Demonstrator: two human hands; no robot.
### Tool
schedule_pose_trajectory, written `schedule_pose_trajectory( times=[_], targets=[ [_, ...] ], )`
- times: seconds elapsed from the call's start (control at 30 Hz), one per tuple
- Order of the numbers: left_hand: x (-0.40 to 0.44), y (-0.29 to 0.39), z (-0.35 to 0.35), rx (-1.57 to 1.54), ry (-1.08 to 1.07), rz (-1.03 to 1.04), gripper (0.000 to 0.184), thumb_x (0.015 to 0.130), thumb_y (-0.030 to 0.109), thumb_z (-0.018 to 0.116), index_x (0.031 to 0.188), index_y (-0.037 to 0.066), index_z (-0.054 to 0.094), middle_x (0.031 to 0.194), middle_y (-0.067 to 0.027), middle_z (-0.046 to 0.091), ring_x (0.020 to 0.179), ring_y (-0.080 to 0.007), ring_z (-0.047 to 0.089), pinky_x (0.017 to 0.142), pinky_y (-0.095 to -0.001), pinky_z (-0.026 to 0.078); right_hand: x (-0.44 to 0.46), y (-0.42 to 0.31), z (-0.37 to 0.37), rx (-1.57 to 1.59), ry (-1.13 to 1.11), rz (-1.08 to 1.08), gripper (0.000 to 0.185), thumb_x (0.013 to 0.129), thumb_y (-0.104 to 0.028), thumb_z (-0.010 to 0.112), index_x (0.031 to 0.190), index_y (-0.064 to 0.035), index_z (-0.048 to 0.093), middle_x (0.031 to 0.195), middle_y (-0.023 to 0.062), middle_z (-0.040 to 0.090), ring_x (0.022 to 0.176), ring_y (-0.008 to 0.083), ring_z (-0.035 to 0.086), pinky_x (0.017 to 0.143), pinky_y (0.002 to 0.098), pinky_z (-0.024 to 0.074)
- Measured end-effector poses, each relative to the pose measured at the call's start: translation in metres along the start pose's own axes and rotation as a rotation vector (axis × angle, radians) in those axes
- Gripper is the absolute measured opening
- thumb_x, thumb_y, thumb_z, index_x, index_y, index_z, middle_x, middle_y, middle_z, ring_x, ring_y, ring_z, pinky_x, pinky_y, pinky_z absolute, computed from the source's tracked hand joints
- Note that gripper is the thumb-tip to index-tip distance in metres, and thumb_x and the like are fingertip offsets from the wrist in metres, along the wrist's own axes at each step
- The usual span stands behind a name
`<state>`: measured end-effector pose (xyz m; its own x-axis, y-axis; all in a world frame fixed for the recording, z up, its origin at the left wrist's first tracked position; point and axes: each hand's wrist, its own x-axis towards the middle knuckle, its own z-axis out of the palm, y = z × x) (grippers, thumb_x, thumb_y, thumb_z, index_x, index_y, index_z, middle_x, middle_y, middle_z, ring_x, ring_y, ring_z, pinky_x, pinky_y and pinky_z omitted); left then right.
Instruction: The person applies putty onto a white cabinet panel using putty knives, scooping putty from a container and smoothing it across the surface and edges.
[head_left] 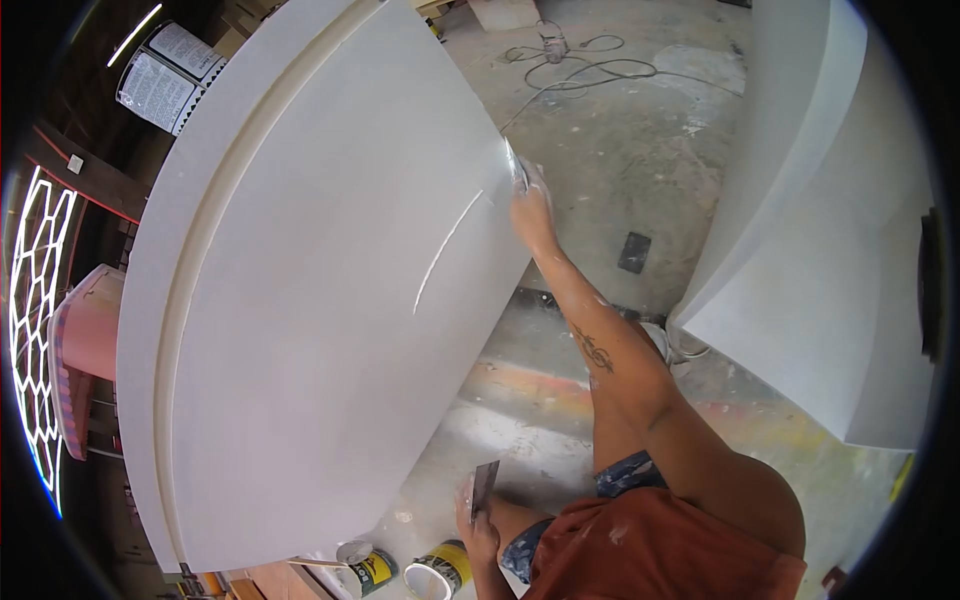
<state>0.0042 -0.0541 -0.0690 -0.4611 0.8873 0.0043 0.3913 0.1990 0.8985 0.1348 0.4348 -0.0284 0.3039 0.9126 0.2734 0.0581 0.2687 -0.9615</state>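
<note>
- White fan-shaped panel (300, 340) fills the left and centre of the frame, its straight edge slanting down past the middle.
- Your right hand (533, 205), at upper centre by that edge, has its fingers closed round a smeared spreader (515, 165); I cannot tell whether the blade touches the panel.
- Your left hand (480, 532), at lower centre, has its fingers pinching a flat grey blade (485, 484).
- That bright white streak (440, 260) near the panel's centre looks like a ridge of filler; I'd draw the spreader along it at a low angle, with even pressure, feathering both sides.
- Scrape the spreader clean against the grey blade between passes, since hardened crumbs would likely score the surface.
- Ease off near the edge so you don't dig a corner in.
- The panel looks matt and smooth; a beige-tinted channel (193, 235) curves along its left rim, so keep paste out of it.
- Two labelled cans (455, 560) stand at the bottom of the frame, on your left hand's side.
</note>
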Motion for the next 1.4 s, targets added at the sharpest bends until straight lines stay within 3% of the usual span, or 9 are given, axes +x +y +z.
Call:
schedule_pose_trajectory(
  times=[0.27,0.53,0.6,0.7,1.0,1.1,1.2,1.27,1.4],
  targets=[
    [-0.029,-0.043,-0.008,-0.004,0.102,-0.116,0.047,0.076,0.000,0.043,0.120,-0.006,0.059,0.119,-0.0175,0.057,0.112,-0.0279,0.051,0.096,-0.0360,0.043,-0.019,-0.010,0.014,-0.107,0.126,-0.244,0.037,0.090,0.002,0.053,0.127,0.0003,0.057,0.125,0.0204,0.057,0.117,0.0389,0.053,0.101,0.0434,0.0423],
    [-0.023,-0.052,0.000,-0.432,0.233,-0.351,0.050,0.071,-0.001,0.046,0.120,-0.006,0.054,0.114,-0.0146,0.058,0.107,-0.0273,0.055,0.093,-0.0345,0.046,-0.115,-0.048,0.033,0.048,-0.125,-0.359,0.065,0.071,0.014,0.053,0.135,-0.0015,0.052,0.133,0.0186,0.050,0.123,0.0387,0.045,0.106,0.0437,0.0391],
    [-0.020,-0.039,0.001,-0.422,0.265,-0.405,0.050,0.070,-0.001,0.047,0.120,-0.006,0.054,0.113,-0.0142,0.058,0.104,-0.0277,0.057,0.092,-0.0356,0.047,-0.144,-0.053,0.043,0.066,-0.183,-0.367,0.069,0.070,0.013,0.054,0.137,-0.0021,0.050,0.137,0.0165,0.046,0.125,0.0392,0.042,0.108,0.0455,0.0365],
    [-0.012,-0.017,0.005,-0.969,0.350,-0.359,0.060,0.066,0.000,0.053,0.126,-0.002,0.049,0.117,-0.0103,0.059,0.107,-0.0259,0.058,0.095,-0.0412,0.048,-0.185,-0.061,0.049,0.105,-0.270,-0.388,0.071,0.070,0.008,0.059,0.139,-0.0028,0.048,0.140,0.0144,0.043,0.127,0.0395,0.039,0.109,0.0472,0.0338],
    [-0.018,-0.031,0.004,-1.095,0.394,-0.330,0.066,0.064,0.002,0.057,0.129,0.002,0.049,0.121,-0.0128,0.058,0.114,-0.0316,0.057,0.101,-0.0481,0.047,-0.252,-0.027,0.056,-0.035,-0.395,-0.625,0.069,0.071,-0.005,0.067,0.137,-0.0012,0.049,0.140,0.0138,0.042,0.128,0.0359,0.038,0.108,0.0489,0.0333],
    [-0.017,-0.022,0.006,-1.154,0.402,-0.399,0.066,0.063,0.001,0.057,0.129,0.000,0.049,0.122,-0.0128,0.058,0.115,-0.0319,0.057,0.104,-0.0470,0.045,-0.245,-0.029,0.025,-0.134,-0.685,-0.597,0.065,0.075,-0.001,0.062,0.139,-0.0051,0.049,0.139,0.0156,0.045,0.127,0.0345,0.042,0.109,0.0452,0.0351],
    [-0.010,0.003,0.013,-1.138,0.364,-0.294,0.070,0.062,0.001,0.058,0.131,-0.001,0.047,0.124,-0.0133,0.058,0.116,-0.0332,0.056,0.106,-0.0473,0.043,-0.204,-0.049,-0.008,-0.034,-0.589,-0.310,0.062,0.082,-0.001,0.058,0.142,-0.0113,0.047,0.142,0.0205,0.044,0.129,0.0396,0.042,0.110,0.0457,0.0358],
    [-0.010,0.002,0.014,-1.166,0.338,-0.331,0.071,0.062,0.001,0.058,0.133,-0.001,0.046,0.126,-0.0144,0.056,0.117,-0.0341,0.055,0.105,-0.0484,0.044,-0.153,-0.020,0.006,-0.018,-0.305,-0.045,0.046,0.096,-0.016,0.055,0.141,-0.0067,0.048,0.139,0.0222,0.049,0.129,0.0417,0.045,0.111,0.0434,0.0353],
    [-0.010,0.008,0.010,-1.162,0.326,-0.367,0.072,0.063,0.002,0.058,0.134,-0.001,0.046,0.129,-0.0142,0.056,0.120,-0.0334,0.054,0.108,-0.0472,0.040,-0.030,-0.023,-0.005,0.000,0.003,-0.114,0.042,0.096,-0.004,0.050,0.137,-0.0041,0.048,0.135,0.0255,0.048,0.128,0.0425,0.045,0.108,0.0447,0.0372]
  ],
)
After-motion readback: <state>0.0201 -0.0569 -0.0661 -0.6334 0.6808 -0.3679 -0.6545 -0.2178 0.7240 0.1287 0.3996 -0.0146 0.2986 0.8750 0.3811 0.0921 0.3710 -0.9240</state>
